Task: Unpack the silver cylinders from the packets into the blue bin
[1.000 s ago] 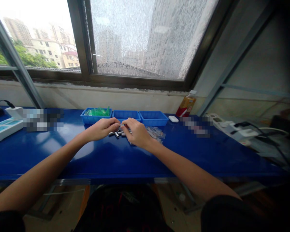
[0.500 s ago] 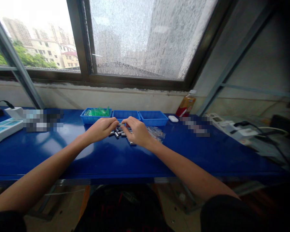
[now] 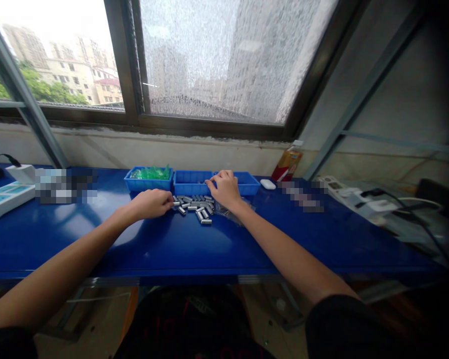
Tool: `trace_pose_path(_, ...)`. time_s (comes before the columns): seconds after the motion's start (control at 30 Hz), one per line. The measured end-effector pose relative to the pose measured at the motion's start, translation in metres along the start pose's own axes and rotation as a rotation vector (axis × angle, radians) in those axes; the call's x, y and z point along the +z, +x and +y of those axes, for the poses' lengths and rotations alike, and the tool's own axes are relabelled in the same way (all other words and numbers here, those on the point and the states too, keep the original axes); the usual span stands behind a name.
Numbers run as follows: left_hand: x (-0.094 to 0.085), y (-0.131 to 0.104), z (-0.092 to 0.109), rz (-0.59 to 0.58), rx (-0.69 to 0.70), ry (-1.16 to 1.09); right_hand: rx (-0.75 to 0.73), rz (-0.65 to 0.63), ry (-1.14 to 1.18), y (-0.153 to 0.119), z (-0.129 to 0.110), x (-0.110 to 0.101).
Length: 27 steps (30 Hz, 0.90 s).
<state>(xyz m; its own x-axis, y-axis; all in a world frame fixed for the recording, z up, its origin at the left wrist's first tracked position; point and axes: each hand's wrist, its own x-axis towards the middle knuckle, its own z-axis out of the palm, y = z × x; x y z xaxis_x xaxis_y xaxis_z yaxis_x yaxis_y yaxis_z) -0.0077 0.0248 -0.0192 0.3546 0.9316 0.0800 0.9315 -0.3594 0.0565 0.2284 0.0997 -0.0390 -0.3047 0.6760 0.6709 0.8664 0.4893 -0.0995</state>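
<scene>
Several short silvery metal pieces [image 3: 192, 208] lie in a loose pile on the blue table. At the pile's left edge is my left hand [image 3: 153, 203], its fingers closed together by the nearest pieces; what they hold, if anything, is hidden. My right hand [image 3: 226, 190] reaches over the front rim where the middle blue bin [image 3: 190, 189] meets the right blue bin [image 3: 249, 189]. Its fingers are curled, with the tips at the middle bin's right end; anything between them is too small to make out. Clear plastic bags [image 3: 228, 212] lie partly under my right wrist.
A left blue bin [image 3: 145, 186] holds green and clear plastic material [image 3: 151, 173]. Beyond the bins on the right are a white case [image 3: 268, 184] and a drink bottle [image 3: 287, 162]. A white power strip [image 3: 7, 197] lies far left. Cables and another strip [image 3: 377, 207] are at right.
My hands, earlier together over the pile around a small piece, have parted. The right moved up and right to the bins; the left drew slightly left and down. More of the pile shows.
</scene>
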Motion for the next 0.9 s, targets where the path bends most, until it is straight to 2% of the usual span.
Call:
trace_pose_path(0.07, -0.001, 0.001, 0.003, 0.049, 0.027, -0.061, -0.054, -0.014, 0.038, -0.004, -0.008, -0.006)
trace_pose_path(0.23, -0.005, 0.001, 0.015, 0.113, 0.162, -0.21, -0.39, -0.128, 0.164, -0.016, -0.037, -0.023)
trace_pose_path(0.3, -0.006, 0.0, 0.018, 0.134, 0.202, -0.25, -0.449, -0.145, 0.175, -0.019, -0.046, -0.026)
trace_pose_path(0.5, -0.009, -0.003, 0.022, 0.187, 0.237, -0.34, -0.466, -0.095, 0.228, -0.022, -0.049, -0.025)
trace_pose_path(0.7, -0.006, -0.004, 0.023, 0.307, 0.336, -0.368, -0.441, -0.103, 0.316, -0.022, -0.05, -0.026)
trace_pose_path(0.9, -0.003, -0.001, 0.02, 0.34, 0.293, -0.301, -0.358, -0.102, 0.365, -0.023, -0.052, -0.03)
